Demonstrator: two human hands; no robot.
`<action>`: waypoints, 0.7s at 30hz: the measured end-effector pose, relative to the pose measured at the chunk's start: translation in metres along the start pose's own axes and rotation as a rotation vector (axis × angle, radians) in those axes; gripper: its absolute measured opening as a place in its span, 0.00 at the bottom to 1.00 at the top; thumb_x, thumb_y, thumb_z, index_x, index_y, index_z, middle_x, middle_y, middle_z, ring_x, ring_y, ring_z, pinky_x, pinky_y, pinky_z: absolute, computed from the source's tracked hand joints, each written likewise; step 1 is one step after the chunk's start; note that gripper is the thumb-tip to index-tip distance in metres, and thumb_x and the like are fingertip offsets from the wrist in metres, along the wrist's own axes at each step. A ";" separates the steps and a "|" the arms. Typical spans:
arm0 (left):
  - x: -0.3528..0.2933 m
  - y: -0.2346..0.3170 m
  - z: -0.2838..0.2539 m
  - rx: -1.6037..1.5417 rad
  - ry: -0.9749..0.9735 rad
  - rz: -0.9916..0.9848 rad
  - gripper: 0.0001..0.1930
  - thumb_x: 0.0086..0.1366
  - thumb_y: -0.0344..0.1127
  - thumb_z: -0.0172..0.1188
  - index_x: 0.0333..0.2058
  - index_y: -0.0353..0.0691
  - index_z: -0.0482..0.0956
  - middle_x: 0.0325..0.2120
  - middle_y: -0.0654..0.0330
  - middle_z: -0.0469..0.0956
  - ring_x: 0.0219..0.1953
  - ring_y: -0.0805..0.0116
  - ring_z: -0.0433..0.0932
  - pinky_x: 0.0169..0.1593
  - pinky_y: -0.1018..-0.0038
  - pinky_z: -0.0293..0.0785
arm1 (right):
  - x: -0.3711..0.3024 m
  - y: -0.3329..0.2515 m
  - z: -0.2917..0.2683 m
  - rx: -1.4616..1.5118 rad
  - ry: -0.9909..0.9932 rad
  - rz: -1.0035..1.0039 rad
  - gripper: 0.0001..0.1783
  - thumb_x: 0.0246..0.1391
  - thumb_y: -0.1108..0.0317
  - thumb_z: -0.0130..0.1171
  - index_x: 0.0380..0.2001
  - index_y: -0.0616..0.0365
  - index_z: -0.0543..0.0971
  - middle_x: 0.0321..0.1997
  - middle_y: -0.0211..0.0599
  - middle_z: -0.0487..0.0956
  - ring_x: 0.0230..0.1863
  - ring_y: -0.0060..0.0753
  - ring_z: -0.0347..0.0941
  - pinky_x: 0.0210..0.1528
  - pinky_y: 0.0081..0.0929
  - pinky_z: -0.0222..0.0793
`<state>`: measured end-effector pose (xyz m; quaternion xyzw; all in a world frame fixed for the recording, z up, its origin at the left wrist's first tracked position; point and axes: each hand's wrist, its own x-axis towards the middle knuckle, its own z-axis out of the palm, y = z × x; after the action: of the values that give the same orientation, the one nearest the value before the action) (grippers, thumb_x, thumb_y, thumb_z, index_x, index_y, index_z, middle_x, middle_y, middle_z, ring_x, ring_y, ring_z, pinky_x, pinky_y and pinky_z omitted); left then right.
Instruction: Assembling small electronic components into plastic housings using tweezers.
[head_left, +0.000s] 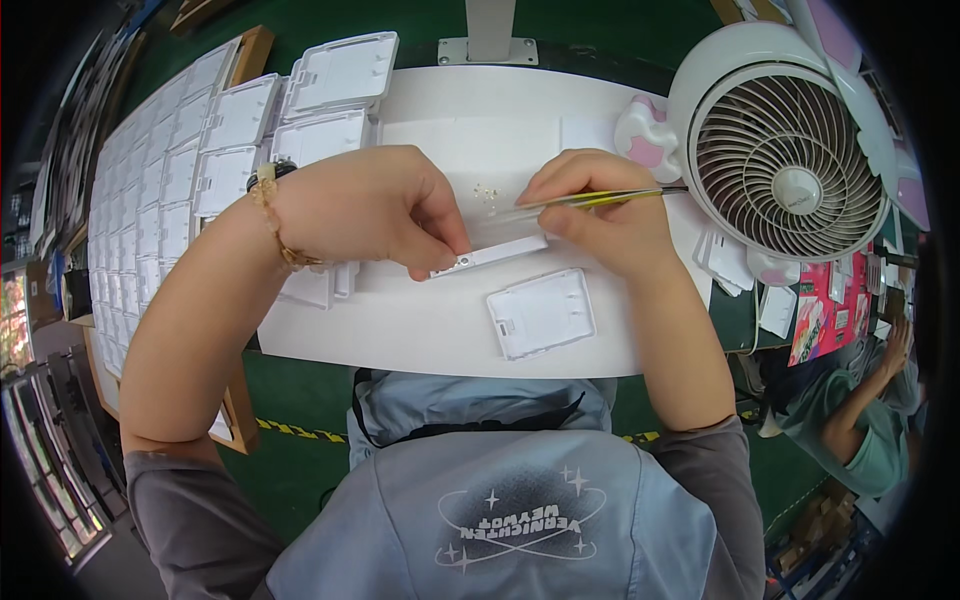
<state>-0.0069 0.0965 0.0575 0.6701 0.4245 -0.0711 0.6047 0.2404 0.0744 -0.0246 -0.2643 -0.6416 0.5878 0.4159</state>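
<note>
My left hand (425,215) pinches one end of a narrow white plastic piece (505,251) between thumb and finger. Beside those fingertips, small metallic bits (463,262) show on the piece. Closed in my right hand (605,210) is a pair of tweezers (615,197) with yellow on its legs. Its tips point left, just above the white piece, and look blurred. A little pile of tiny gold-coloured parts (485,192) lies on the white table surface beyond the tips. Nearer to me, an open white plastic case half (543,314) rests flat on the table.
Rows of white case halves (165,160) cover the left side, with taller stacks (340,75) at the back left. A white fan (797,190) stands at the right. Beside it are white pieces (725,262) and pink printed sheets (830,305). Another person (860,420) sits far right.
</note>
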 end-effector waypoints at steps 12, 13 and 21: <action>-0.025 -0.001 0.047 0.325 0.435 0.236 0.08 0.57 0.29 0.64 0.35 0.36 0.82 0.29 0.55 0.78 0.30 0.59 0.80 0.34 0.68 0.75 | 0.006 0.005 -0.012 -0.848 0.121 -0.309 0.09 0.41 0.72 0.74 0.28 0.57 0.83 0.29 0.33 0.83 0.32 0.32 0.77 0.35 0.25 0.70; -0.026 -0.005 0.057 0.325 0.436 0.237 0.08 0.57 0.29 0.64 0.35 0.36 0.82 0.29 0.55 0.78 0.30 0.59 0.80 0.34 0.68 0.75 | 0.006 0.005 -0.013 -0.869 0.119 -0.313 0.10 0.40 0.72 0.74 0.27 0.57 0.83 0.29 0.33 0.83 0.32 0.32 0.77 0.35 0.25 0.70; -0.013 -0.028 0.105 0.340 0.832 0.461 0.09 0.56 0.29 0.67 0.37 0.40 0.82 0.29 0.58 0.75 0.27 0.57 0.77 0.31 0.66 0.75 | 0.006 0.005 -0.012 -0.879 0.064 -0.253 0.09 0.40 0.71 0.75 0.26 0.57 0.83 0.29 0.31 0.83 0.31 0.32 0.76 0.34 0.27 0.71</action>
<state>0.0111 -0.0039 0.0171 0.8070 0.4528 0.2693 0.2666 0.2467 0.0864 -0.0287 -0.3531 -0.8441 0.1960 0.3527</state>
